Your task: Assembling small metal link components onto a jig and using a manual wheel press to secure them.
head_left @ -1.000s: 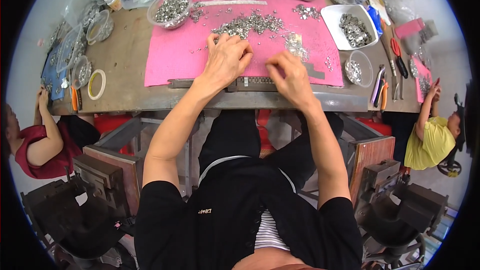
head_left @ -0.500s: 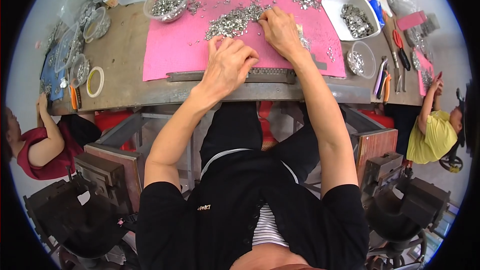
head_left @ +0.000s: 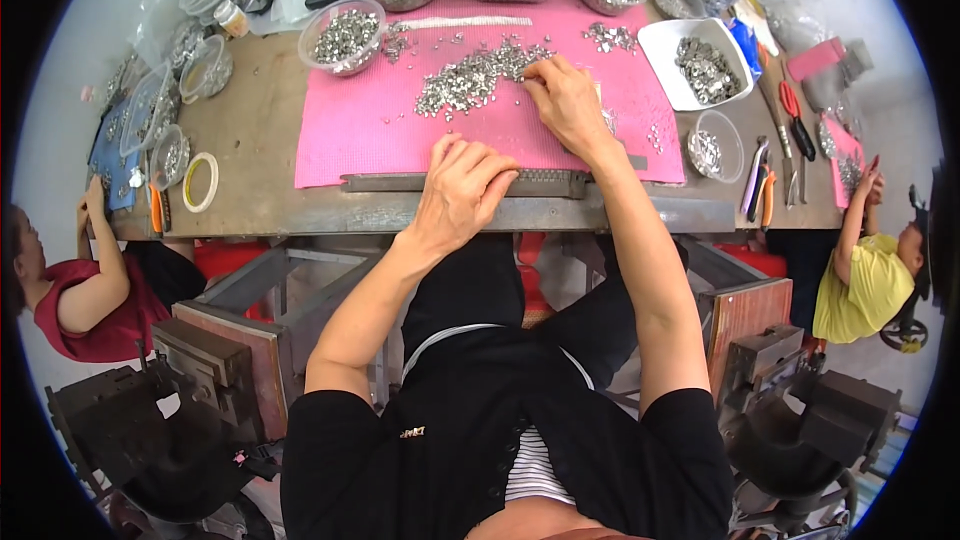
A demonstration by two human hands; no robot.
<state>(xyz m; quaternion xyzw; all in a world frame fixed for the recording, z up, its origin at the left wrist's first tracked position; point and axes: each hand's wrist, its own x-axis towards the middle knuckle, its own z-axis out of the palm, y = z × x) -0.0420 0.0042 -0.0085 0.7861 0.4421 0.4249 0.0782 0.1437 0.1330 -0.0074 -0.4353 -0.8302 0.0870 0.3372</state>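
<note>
A pile of small silvery metal pieces (head_left: 465, 85) is spread on a pink mat (head_left: 350, 130). My right hand (head_left: 567, 105) reaches to the pile's right edge, thumb and fingertips drawn together; anything between them is too small to make out. My left hand (head_left: 458, 190) is closer to me, with its thumb and forefinger pinched together above a long dark metal bar (head_left: 385, 183) at the mat's front edge. A row of small pieces (head_left: 550, 178) lines the bar right beside those fingertips. What the left fingers hold, if anything, is hidden.
Clear tubs of metal pieces (head_left: 345, 37) stand along the back, with a white tray (head_left: 655, 50) at right. Pliers (head_left: 757, 180) and red-handled cutters (head_left: 797, 120) lie farther right. A tape roll (head_left: 200, 182) rests at left. Co-workers sit either side, in maroon (head_left: 85, 290) and yellow (head_left: 865, 285).
My left hand has come down toward me, from near the pile to the metal bar. My right hand stays at the pile's right edge. The whole view has shifted slightly.
</note>
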